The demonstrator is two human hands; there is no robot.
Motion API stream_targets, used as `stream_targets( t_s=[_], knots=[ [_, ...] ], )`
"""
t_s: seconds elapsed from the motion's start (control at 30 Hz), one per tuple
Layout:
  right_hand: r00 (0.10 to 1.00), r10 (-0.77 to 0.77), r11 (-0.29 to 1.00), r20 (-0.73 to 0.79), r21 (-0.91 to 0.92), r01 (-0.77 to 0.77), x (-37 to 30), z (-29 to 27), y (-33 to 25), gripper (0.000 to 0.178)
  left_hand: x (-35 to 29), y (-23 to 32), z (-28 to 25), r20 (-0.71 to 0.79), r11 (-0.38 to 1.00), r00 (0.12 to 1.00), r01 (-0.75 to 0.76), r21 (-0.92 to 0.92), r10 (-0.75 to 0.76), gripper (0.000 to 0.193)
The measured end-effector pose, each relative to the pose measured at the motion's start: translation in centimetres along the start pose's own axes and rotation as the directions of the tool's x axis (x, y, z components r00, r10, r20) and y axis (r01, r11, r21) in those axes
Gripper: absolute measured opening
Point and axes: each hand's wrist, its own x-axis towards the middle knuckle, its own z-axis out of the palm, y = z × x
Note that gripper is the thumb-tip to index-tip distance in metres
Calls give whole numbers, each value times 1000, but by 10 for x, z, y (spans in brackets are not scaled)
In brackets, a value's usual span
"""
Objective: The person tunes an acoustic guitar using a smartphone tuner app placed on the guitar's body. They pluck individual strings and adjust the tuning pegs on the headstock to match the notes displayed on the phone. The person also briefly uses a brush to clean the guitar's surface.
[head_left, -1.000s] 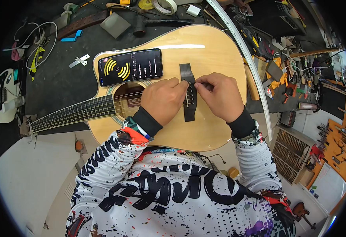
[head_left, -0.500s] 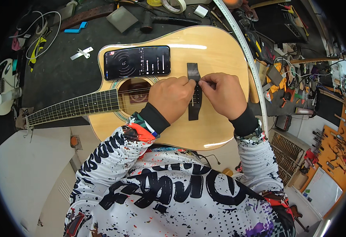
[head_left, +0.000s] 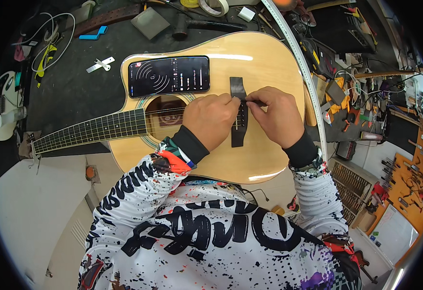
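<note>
Nearest me, bottom of frame: splatter-print sleeves [head_left: 139, 193] running up to both hands at frame centre. Left hand [head_left: 210, 118] lies knuckles-up on the strings just right of the sound hole [head_left: 165, 110], fingers curled nearly shut, tips pinching at the upper end of the dark bridge [head_left: 239, 112]; I can't tell what's between them, too small. Right hand [head_left: 275, 116] comes in from the other side, thumb and forefinger closed to a pinch touching the same spot, probably one steadying while the other works a pin or string end. Acoustic guitar [head_left: 250, 58] lies flat, face up, neck [head_left: 90, 130] running to middle left. Phone [head_left: 169, 76] sits on the upper bout, screen lit, likely kept in sight of the hands. Further up: dark table [head_left: 66, 92], tape roll [head_left: 213, 6], blue clip [head_left: 93, 34]. Long ruler [head_left: 298, 58] at guitar's right. Tool clutter at right edge.
</note>
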Motion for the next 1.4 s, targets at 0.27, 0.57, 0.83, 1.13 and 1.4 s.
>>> stream_targets(
  t_s=[0.27,0.57,0.83,1.13,1.4],
  knots=[
    [1000,5,999,0,34,-5,-1,-1,1,11,0,1,0,6,1000,1000,2,-1,-2,13],
    [989,150,977,8,150,-149,-3,-1,3,14,2,1,-1,-1,1000,1000,-15,4,15,12],
    [986,168,977,22,128,-169,-3,-3,3,15,2,1,1,1,1000,1000,-8,-3,8,12],
    [960,280,923,6,271,-271,-10,-5,6,21,2,2,1,-2,1000,1000,-1,-9,1,10],
    [937,350,906,13,249,-342,-11,-3,3,22,2,2,2,-6,1000,1000,-11,-23,11,10]
  ],
)
